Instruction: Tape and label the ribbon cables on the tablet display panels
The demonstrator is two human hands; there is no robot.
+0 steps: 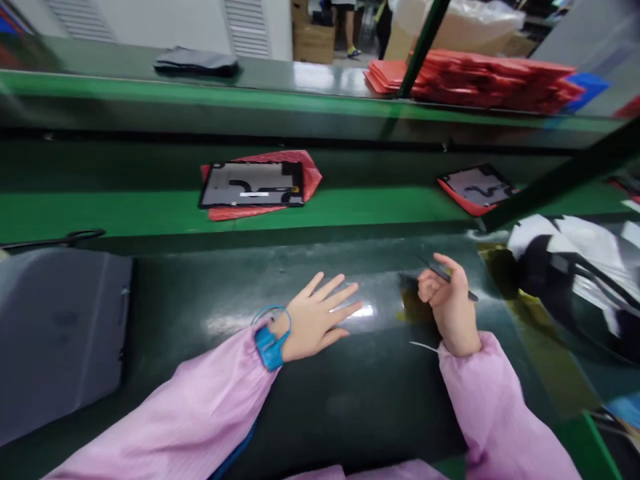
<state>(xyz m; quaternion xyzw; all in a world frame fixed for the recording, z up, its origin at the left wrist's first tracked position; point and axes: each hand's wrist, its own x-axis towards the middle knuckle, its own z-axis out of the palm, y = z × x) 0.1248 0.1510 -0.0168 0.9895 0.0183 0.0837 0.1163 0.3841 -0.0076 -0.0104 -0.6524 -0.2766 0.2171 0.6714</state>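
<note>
My left hand hovers over or rests on the dark green work mat, palm down, its fingers spread and nothing in it. Around that wrist is a blue strap with a thin loop of cord. Further right, my right hand is closed around a thin black pointed tool, possibly tweezers; its tip points away to the left. Near the right cuff a short white strand shows against the mat. On the green ledge ahead, a tablet screen panel, back side up, lies on a red bag.
A second panel lies on red wrapping at right. Red bags are stacked on the upper shelf, with a folded grey cloth at left. A grey case borders the left; black-and-white material is piled right, behind a slanted post.
</note>
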